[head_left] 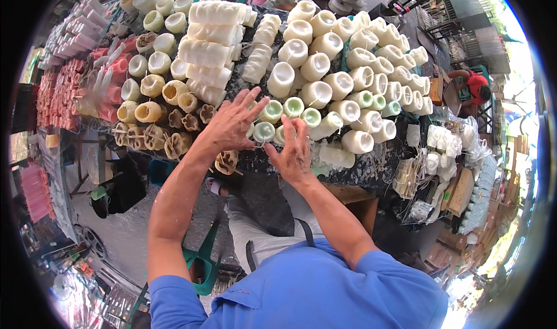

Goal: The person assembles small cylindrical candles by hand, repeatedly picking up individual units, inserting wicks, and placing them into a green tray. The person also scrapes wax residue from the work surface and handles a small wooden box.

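A blue shirt [325,291] fills the six o'clock edge, nearest of all, and two bare forearms flecked with white reach up from it to the table.

The left hand [223,129] comes in from seven o'clock, back upward, fingers spread and pointing toward one, thumb set well apart; it closes on nothing I can see. The right hand [295,158] comes from five o'clock, wrist bent, thumb toward eleven and fingers curled forward toward twelve. Whether it pinches anything I cannot tell, as the fingers cover the spot.

Between the hands sits a small green candle [264,132], upright at the table's near edge. A second green candle [271,111] stands just beside the left fingertips, and a third green candle [311,117] just past the right fingers at one.

Farther out, white candles [317,66] crowd one to three o'clock. White blocks [212,33] are stacked at eleven, amber cups [148,114] stand between nine and ten, and pink pieces [58,100] lie beyond them. White bundles [444,155] lie near three, a carton [362,207] at four, a green stool [204,265] at seven. Between two and three sits a person in red [478,88].
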`<state>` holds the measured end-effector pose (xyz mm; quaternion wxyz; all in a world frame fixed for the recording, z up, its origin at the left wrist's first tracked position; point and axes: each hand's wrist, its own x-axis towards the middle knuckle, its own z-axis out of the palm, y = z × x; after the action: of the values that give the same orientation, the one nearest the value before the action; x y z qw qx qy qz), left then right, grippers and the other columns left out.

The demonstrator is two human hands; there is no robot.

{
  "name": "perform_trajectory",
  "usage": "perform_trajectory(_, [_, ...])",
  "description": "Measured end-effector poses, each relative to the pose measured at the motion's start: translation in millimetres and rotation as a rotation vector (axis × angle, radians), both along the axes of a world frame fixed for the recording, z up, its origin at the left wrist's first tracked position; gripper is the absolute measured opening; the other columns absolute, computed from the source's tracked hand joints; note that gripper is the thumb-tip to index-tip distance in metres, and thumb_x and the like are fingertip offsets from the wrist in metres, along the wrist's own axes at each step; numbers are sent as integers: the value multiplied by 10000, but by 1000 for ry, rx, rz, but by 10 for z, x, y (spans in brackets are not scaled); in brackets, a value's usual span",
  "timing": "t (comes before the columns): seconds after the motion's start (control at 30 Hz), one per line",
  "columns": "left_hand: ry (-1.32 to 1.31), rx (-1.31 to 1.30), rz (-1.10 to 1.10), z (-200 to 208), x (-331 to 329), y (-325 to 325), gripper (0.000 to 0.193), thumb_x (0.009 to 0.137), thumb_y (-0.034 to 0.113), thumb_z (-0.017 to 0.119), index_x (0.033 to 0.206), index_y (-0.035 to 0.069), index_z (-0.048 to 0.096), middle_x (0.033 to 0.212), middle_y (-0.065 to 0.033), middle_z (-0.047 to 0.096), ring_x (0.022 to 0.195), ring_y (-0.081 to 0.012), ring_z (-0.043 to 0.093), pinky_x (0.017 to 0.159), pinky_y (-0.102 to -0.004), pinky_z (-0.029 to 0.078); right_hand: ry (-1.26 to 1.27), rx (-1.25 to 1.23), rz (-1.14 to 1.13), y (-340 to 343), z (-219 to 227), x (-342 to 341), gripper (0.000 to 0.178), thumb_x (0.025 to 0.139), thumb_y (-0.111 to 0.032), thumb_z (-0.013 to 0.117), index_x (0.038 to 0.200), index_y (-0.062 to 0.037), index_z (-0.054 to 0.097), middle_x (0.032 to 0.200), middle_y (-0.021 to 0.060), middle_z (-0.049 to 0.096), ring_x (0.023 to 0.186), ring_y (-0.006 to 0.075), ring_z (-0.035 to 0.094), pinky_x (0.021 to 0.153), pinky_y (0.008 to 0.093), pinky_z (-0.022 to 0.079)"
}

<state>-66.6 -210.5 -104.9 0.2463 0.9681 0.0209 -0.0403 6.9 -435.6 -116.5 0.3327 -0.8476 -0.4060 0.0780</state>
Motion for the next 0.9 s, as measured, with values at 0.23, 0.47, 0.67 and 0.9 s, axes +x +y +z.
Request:
perform_trajectory(0.23, [105,49,-143,-47,210,-89,1154,637,313,975,1634,121,428,1638,-139,472,1492,-409,444,1128,-565,469,-65,10,50,25,-123,24,706,811,-119,862,1433,62,581,1360,237,593,1222,448,591,1050,511,513])
perform_trajectory(0.47, [71,24,-139,-86,206,-26,1227,596,287,995,1658,149,396,1644,-145,463,1516,-414,440,1158,-570,456,68,-67,35,-101,214,298,815,800,-294,937,1482,-27,581,1493,222,561,1372,427,574,1137,508,499])
perform_trajectory(0.67, [121,69,20,103,139,-23,1314,566,269,1010,1693,169,343,1710,-178,364,1528,-440,430,1190,-548,462,-202,-423,339,16,475,941,1111,633,-479,981,1554,-66,517,1489,250,549,1373,452,561,1153,545,437])
perform_trajectory(0.9, [229,27,11,101,210,-79,1233,615,293,976,1676,154,365,1665,-191,423,1494,-444,456,1133,-520,545,-249,-697,412,294,462,819,1129,657,-546,951,1559,-35,504,1392,219,566,1337,380,543,1082,520,397])
